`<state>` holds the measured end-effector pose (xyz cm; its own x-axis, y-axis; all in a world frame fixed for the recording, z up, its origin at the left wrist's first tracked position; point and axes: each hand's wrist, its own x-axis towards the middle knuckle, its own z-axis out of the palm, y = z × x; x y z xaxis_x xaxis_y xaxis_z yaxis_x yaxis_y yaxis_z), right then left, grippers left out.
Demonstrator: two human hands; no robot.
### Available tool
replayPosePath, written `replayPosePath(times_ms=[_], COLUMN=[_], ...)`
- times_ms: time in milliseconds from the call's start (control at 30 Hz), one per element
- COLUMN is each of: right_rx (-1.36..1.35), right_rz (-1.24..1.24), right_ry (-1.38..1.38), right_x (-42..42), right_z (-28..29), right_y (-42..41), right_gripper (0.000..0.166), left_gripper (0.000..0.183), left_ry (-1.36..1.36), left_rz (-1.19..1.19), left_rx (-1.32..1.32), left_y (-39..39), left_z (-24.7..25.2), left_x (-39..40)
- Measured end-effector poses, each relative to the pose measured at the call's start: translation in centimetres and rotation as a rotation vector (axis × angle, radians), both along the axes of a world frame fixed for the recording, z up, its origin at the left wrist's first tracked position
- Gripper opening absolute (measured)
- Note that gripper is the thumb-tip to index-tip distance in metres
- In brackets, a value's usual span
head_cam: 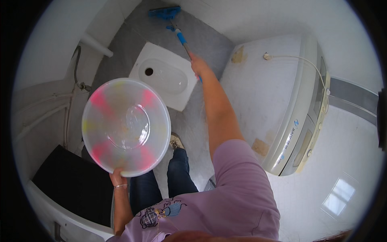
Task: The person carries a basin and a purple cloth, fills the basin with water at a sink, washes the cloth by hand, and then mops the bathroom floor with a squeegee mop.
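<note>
My left hand point(118, 178) grips the near rim of a translucent plastic basin point(127, 127) with pink and yellow patches. Its inside is turned up towards me, and wet-looking glints show on its bottom. With my right arm stretched forward, my right hand point(199, 67) holds the pole of a blue floor squeegee or mop point(182, 38). The blue head point(164, 12) of that tool rests on the grey floor in the far corner, by the wall. Between the basin and the pole lies a white squat toilet pan point(164, 77), set in the floor.
A twin-tub washing machine point(263, 99) stands on the right, its power plug point(267, 56) lying on top. Pipes point(68, 121) and a valve point(84, 86) line the left wall. A black panel point(78, 187) in a white frame is at lower left. My shoe point(176, 141) is on the grey floor.
</note>
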<state>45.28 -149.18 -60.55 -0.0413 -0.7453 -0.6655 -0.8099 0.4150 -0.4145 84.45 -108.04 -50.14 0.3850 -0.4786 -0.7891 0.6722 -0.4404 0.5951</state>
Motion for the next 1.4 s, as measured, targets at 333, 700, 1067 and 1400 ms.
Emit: replayPosePath(times_ms=[333,700,1067,1400], right_rx=[0.325,0.165,0.185,0.303], right_rz=[-0.154,-0.127,0.127,-0.205], right_ry=[0.081,-0.001,0.102,-0.022], right_x=[0.0,-0.7,-0.8,-4.0], right_z=[15.9,12.5,10.9,19.0], right_y=[30.3,23.2,30.2,40.5], right_gripper=[0.049,0.05,0.054,0.056], left_gripper=[0.037,0.031,0.027,0.064], left_ry=[-0.284,-0.214,-0.153,-0.92], left_rz=[-0.111,-0.353,-0.013,-0.55], left_rx=[0.162,0.265,0.523,0.455], left_y=[-11.0,-16.3,-19.1,-23.5], left_z=[-4.3,-15.3,-15.6,-14.0], left_x=[5.0,1.5,-5.8,-10.2])
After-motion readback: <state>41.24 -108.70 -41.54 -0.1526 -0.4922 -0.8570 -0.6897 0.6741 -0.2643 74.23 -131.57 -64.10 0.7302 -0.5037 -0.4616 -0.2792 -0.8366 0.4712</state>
